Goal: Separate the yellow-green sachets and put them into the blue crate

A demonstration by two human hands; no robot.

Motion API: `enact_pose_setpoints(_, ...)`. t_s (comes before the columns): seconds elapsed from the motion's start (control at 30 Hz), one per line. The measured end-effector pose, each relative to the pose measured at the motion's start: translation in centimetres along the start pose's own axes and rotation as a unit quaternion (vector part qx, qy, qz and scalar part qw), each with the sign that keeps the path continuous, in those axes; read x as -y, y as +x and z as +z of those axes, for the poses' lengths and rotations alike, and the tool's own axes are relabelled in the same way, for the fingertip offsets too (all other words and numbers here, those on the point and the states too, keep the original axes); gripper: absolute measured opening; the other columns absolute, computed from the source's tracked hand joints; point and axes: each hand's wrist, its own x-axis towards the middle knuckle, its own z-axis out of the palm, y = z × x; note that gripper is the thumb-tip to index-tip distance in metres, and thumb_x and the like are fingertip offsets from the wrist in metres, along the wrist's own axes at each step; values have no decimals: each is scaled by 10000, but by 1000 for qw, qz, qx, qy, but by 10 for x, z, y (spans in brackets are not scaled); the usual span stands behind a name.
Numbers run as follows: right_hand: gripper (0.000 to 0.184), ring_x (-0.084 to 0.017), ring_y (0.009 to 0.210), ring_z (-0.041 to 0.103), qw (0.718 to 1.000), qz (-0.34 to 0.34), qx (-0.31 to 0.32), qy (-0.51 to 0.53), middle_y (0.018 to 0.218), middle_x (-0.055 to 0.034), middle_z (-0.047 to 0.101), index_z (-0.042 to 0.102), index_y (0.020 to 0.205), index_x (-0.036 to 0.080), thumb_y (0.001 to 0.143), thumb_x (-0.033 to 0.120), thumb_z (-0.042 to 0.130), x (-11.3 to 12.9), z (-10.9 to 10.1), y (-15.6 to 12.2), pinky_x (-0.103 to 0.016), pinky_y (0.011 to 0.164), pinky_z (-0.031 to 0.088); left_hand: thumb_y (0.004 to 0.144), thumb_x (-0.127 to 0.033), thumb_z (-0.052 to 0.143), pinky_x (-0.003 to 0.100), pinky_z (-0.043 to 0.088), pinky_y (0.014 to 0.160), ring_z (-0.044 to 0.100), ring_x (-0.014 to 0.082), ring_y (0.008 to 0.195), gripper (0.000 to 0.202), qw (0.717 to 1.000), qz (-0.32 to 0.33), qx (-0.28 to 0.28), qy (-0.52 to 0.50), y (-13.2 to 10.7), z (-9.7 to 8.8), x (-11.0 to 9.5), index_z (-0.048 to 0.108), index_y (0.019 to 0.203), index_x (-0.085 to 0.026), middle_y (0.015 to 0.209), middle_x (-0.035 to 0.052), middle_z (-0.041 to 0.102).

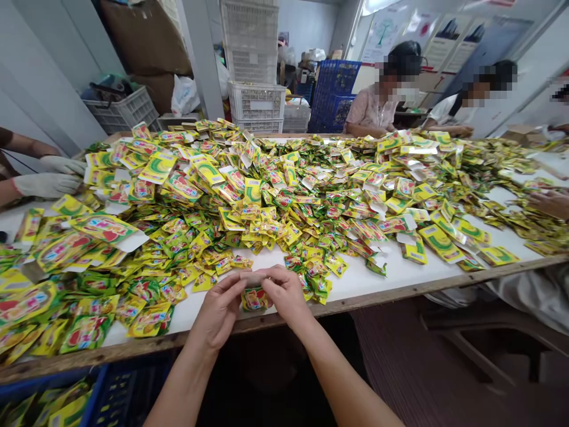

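Note:
Near the front edge of the table, my left hand (220, 311) and my right hand (288, 296) pinch a small green, yellow and red carton (255, 299) between them. The fingers of both hands meet at its pale upper flap. Its printed front faces me, and its inside is hidden. Just beyond my hands lie small yellow and green sachets (267, 228), heaped on the white tabletop (267, 260). To the left, a larger yellow carton (106, 228) with a white open flap rests on the pile.
A blue crate (100, 394) holding more packets stands below the table at left. At the far left are a co-worker's gloved hands (53, 176). Another person's hand (551, 203) is at right. Two people sit across the table. White crates (256, 102) are stacked behind.

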Motion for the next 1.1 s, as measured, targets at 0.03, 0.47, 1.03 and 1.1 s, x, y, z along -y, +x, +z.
enact_pose_setpoints(0.03,305,-89,580,479,1000,-5,2,12,736,-15,567,758,862,206,702,158,504,-1,1,0,-198,518,395,641,-230,775,216,435,904,594,150,1015,317,1000,-1,-1,14,0,-1,0,714,946,-172,1033,36,696)
enact_pose_setpoints(0.47,306,-132,430,561,987,90,17,129,558,-6,586,706,805,116,640,372,731,3,2,6,-226,405,474,730,-333,726,260,519,856,647,159,929,303,958,174,-55,220,4,-9,16,700,1007,-212,1022,38,707)
enact_pose_setpoints(1.03,244,-124,857,557,951,-286,-71,-88,1054,-74,549,667,1054,222,896,123,510,-32,3,-37,-271,785,481,799,-85,642,246,545,883,646,129,972,394,783,434,36,445,-17,-28,27,642,1144,-273,1075,20,681)
enact_pose_setpoints(1.1,279,-116,816,542,947,-296,-70,-98,1087,-78,530,660,1087,236,897,114,496,-36,3,-44,-263,744,483,812,-66,614,259,547,884,643,137,990,427,772,450,54,445,-20,-28,29,626,1180,-283,1098,30,672)
